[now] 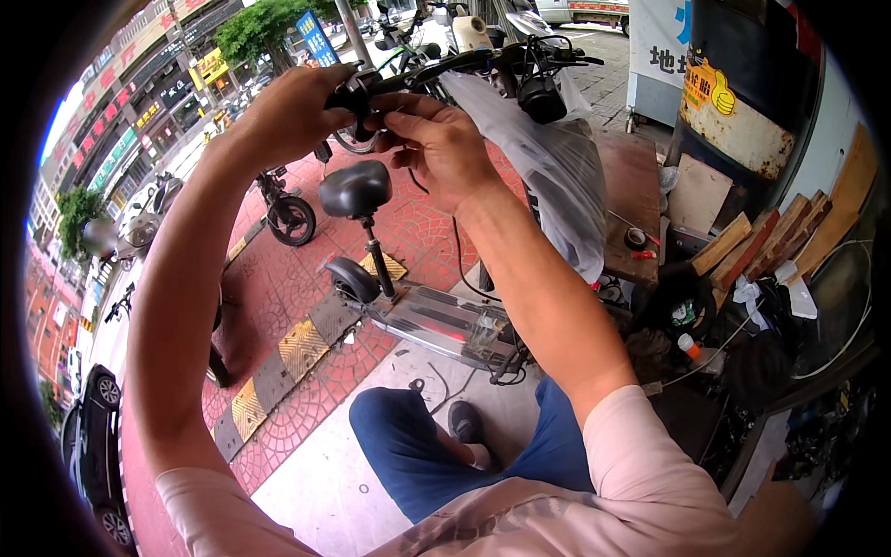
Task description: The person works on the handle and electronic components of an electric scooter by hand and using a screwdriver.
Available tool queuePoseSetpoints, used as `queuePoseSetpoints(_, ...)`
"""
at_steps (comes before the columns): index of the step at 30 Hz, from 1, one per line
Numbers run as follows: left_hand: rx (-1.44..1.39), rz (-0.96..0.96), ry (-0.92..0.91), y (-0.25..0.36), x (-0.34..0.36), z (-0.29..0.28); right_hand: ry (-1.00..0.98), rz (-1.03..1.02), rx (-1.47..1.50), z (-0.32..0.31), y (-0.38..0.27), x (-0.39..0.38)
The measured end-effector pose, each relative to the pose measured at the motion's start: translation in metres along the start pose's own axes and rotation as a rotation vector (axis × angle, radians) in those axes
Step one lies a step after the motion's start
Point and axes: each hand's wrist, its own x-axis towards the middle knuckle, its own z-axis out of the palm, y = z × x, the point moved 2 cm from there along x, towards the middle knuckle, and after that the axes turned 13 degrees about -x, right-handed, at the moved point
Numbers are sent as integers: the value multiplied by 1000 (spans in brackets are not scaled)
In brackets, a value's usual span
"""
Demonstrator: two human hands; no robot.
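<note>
Handlebar [445,67] work's unfinished, I'd guess: L hand [297,104] grips black fitting [351,97], R hand [447,150] pinches nearby, obj. unclear to me.

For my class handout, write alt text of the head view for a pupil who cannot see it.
A person's left hand grips one end of a black handlebar, with the right hand's fingertips close beside it. Below stands a scooter with a black seat; wooden planks lean at right.
</note>
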Motion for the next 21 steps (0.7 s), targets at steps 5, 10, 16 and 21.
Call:
queuePoseSetpoints(5, -83, 62, -56, 12, 26, 10, 70, -24, -41, -25, -5, 6)
queuePoseSetpoints(10, -37, 166, -61, 3, 61, 26, 110, -39, 28, -46, -6, 12)
queuePoseSetpoints(16, -178, 112, -210, -4, 111, 35, 208, -38, 47, -79, -8, 20)
queuePoseSetpoints(21, -215, 21, -207, -13, 131, 39, 348, -115, -106, -78, -18, 22)
